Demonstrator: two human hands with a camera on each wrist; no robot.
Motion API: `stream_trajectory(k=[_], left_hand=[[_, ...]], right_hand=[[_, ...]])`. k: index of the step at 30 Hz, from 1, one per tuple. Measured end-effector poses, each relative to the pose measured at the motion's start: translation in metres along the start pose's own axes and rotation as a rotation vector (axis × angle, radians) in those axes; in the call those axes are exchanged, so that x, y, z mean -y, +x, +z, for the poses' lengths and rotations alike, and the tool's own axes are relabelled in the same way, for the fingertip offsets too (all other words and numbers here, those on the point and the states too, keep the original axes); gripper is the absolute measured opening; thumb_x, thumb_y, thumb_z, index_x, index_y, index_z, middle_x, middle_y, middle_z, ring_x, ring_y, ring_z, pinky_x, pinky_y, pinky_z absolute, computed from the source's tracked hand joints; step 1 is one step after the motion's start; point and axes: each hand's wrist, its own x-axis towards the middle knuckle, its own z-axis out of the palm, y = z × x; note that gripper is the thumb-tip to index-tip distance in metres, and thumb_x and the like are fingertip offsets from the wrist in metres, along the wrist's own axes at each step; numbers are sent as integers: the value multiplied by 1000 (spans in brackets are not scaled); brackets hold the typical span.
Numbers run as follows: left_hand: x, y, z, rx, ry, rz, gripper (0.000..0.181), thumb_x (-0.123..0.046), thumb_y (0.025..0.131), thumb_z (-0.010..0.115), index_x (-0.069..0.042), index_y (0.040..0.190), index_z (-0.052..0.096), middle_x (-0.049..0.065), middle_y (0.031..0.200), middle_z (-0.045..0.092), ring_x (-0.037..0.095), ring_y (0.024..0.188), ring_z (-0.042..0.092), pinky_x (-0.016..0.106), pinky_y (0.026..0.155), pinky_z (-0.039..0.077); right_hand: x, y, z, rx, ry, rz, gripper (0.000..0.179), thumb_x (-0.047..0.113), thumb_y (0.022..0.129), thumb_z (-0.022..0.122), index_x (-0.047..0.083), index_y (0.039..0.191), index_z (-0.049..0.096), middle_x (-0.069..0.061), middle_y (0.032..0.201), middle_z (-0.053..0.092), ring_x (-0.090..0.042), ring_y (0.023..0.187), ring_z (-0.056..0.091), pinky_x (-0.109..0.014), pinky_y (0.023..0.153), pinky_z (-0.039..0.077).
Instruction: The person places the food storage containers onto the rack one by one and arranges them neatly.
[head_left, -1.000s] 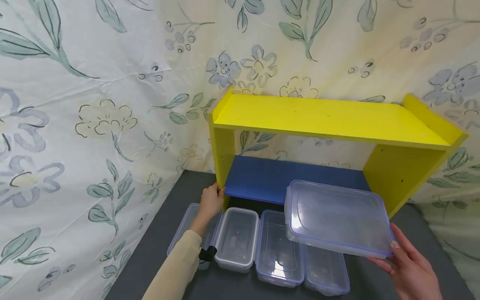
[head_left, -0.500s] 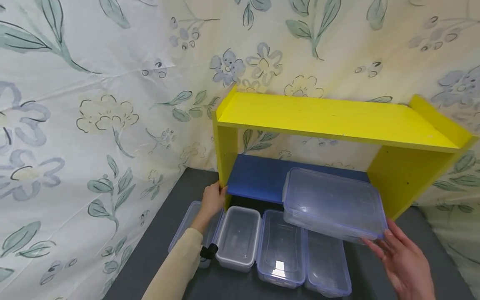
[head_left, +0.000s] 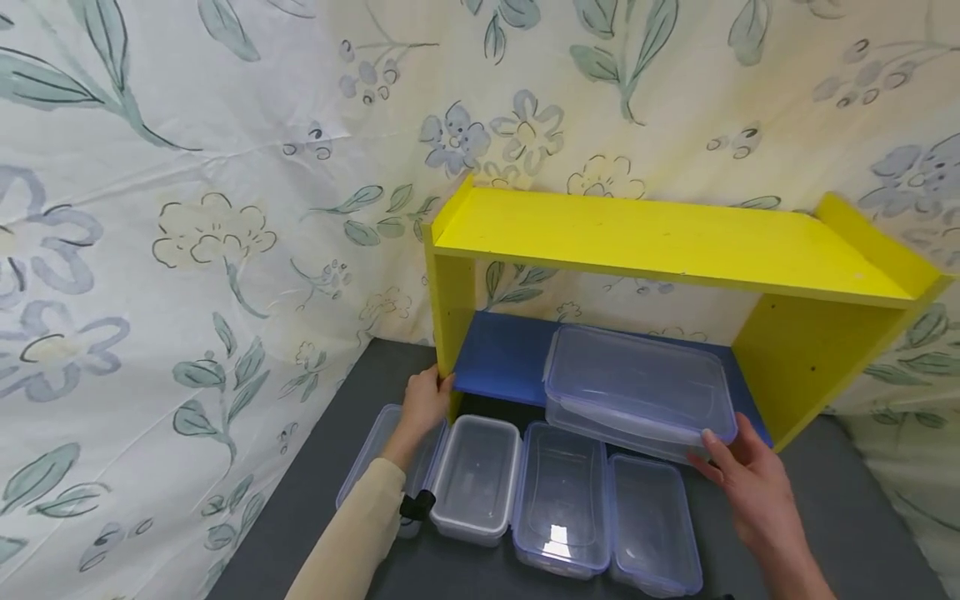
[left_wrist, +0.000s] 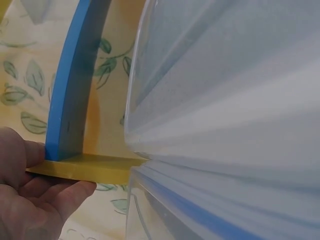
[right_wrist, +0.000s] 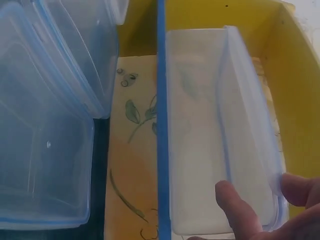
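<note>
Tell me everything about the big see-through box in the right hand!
The big box is a clear, flat rectangle that looks like plastic, with a bluish rim round its lid. The lid looks on, and nothing shows inside. It lies lid up over the blue shelf, below the yellow top board, its front edge jutting out. The right hand grips its near right corner. Whether its base fully rests is unclear.

My fingers (right_wrist: 238, 210) grip the near end of a lidded clear plastic box (right_wrist: 196, 130). Its base lies along the blue shelf board (right_wrist: 161, 100), with the yellow shelf frame (right_wrist: 295, 95) beyond it and to the right. Left of the board, past a strip of floral cloth (right_wrist: 129, 160), are blue-rimmed containers (right_wrist: 52, 165) and some dark bench (right_wrist: 101, 165).
</note>
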Motion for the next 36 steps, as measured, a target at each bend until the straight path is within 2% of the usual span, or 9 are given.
stream_trajectory(k=[3,6,8,10,16,19,26,31,36], left_hand=[[-1,-2,0,3,-4,-9,20,-18,97,59,-2,85,61,11,66,60,19,55,56,29,50,44],[-1,-2,1,5,-3,-9,20,-18,97,59,-2,85,61,10,65,60,19,54,56,28,49,44],[-1,-2,1,3,-5,-6,20,-19,97,59,-2,85,61,10,65,60,19,54,56,28,49,44],[-1,-3,2,-1,-7,0,21,-19,97,59,-2,86,62,10,65,60,18,54,55,28,49,43],[5,-6,-4,-18,17,0,20,-17,96,60,-3,82,61,8,62,57,16,51,51,29,48,41],[8,-8,-10,-12,24,-19,19,-17,96,60,-3,82,61,7,61,55,17,51,50,29,49,40],[5,-9,-6,14,19,1,20,-18,98,58,-3,85,60,7,61,54,15,49,50,27,48,41],[3,-7,-2,-12,28,27,20,-18,97,58,-3,84,61,8,61,56,17,51,51,29,49,42],[1,-4,0,-18,39,32,22,-18,97,58,-4,82,60,6,61,56,17,52,51,30,50,42]], right_hand=[[2,7,8,-17,-36,-41,90,30,98,56,6,153,-11,5,103,45,15,93,53,-17,75,55],[6,14,14,-16,-88,-34,87,32,99,53,8,154,-10,-4,110,43,-2,112,56,-17,77,55],[8,19,17,-7,-103,-22,86,34,100,51,11,154,-10,-10,111,41,-22,131,47,-18,78,55],[11,24,21,11,-125,-23,83,36,100,49,13,155,-9,-8,114,40,-29,135,40,-19,80,55],[12,36,39,43,-169,-74,65,32,103,44,13,156,12,3,114,48,6,101,53,-24,83,55],[12,42,50,39,-182,-71,61,32,103,43,14,155,18,-2,116,49,2,102,52,-29,85,56],[11,49,63,23,-175,-60,62,33,104,43,14,156,16,-15,115,47,-29,128,43,-30,83,57],[17,55,75,12,-180,-51,65,32,103,45,15,157,12,-17,111,46,-32,125,45,-32,83,57],[20,62,90,7,-176,-71,57,30,103,46,14,153,23,-19,117,48,-34,121,49,-37,83,57]])
